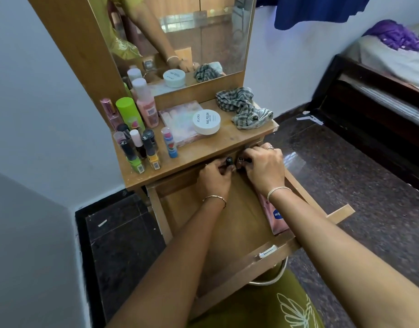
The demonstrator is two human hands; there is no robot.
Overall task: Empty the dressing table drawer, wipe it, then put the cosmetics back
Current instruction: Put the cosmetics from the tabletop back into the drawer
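The wooden drawer (177,183) of the dressing table stands pulled out toward me. Both hands reach to its far end, under the tabletop edge. My left hand (213,178) grips a small black-capped bottle (229,160). My right hand (265,166) curls round another small dark item (241,160), mostly hidden by the fingers. A pink packet (273,214) lies along the drawer's right side. On the tabletop stand several nail polish bottles (137,147), a green can (129,112), a pink bottle (145,107), a white nail polish remover jar (206,121) on a pastel box (180,114), and a checked cloth (244,107).
A mirror (175,36) rises behind the tabletop. A white wall stands to the left. Dark polished floor (346,176) spreads to the right, with a dark wooden bed frame (374,95) beyond it. The drawer's metal handle (267,252) points at my green clothing.
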